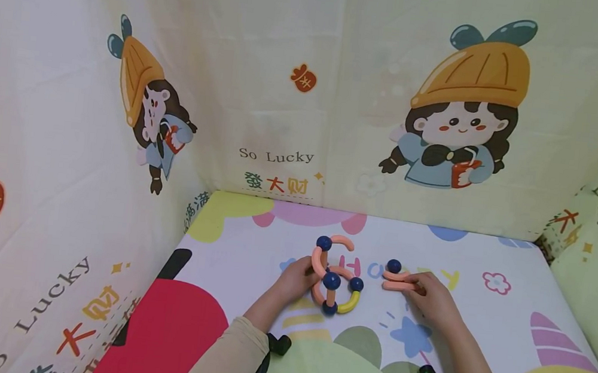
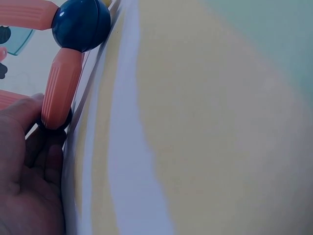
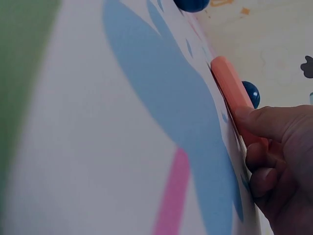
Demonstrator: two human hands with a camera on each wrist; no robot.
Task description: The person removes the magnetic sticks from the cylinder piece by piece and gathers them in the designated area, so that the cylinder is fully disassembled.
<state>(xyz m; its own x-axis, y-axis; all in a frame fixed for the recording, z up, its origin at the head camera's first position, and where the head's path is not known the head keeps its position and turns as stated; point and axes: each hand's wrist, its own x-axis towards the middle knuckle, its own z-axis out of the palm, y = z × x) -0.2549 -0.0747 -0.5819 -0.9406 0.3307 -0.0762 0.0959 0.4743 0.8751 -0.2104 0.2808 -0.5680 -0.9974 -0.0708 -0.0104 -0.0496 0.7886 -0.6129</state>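
In the head view, a structure of salmon-pink magnetic rods [image 1: 319,261] and dark blue balls [image 1: 331,281] stands on the mat, with one yellow curved rod [image 1: 349,303] at its lower right. My left hand [image 1: 298,279] holds its left side; in the left wrist view, thumb and fingers pinch it by a ball beneath a pink rod [image 2: 62,88]. To the right, my right hand [image 1: 431,298] pinches a pink rod [image 3: 230,81] low over the mat. A second, curved pink rod [image 1: 395,276] lies just behind it, beside a loose-looking blue ball [image 1: 394,266].
The printed mat [image 1: 315,356] covers the table and ends at a cloth backdrop [image 1: 263,105] behind. Another cloth wall [image 1: 40,125] rises on the left. A dark strip [image 1: 175,263] shows at the table's left edge.
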